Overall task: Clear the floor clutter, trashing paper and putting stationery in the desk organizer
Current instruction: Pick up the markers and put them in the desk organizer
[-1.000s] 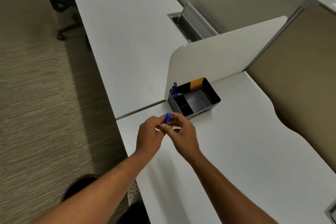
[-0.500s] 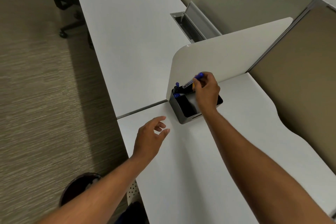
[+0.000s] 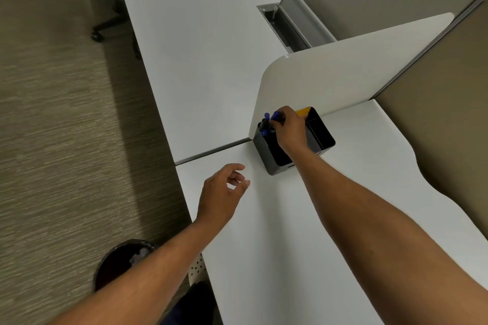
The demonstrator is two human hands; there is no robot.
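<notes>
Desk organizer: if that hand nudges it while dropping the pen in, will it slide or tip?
The desk organizer looks low and boxy, so tipping seems unlikely. On the smooth white desk it may slide. The right hand reaches over it.

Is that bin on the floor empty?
No. The dark round bin beside the desk has pale crumpled scraps inside; how full, cannot tell.

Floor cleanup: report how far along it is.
Done: crumpled paper lies in the bin, blue-capped pens stand in the organizer's left rear slot, and the visible carpet shows no clutter. In hand: the right hand is lowering a blue marker into that slot; the left hand hovers empty. Left: let go, then check floor out of view.
</notes>
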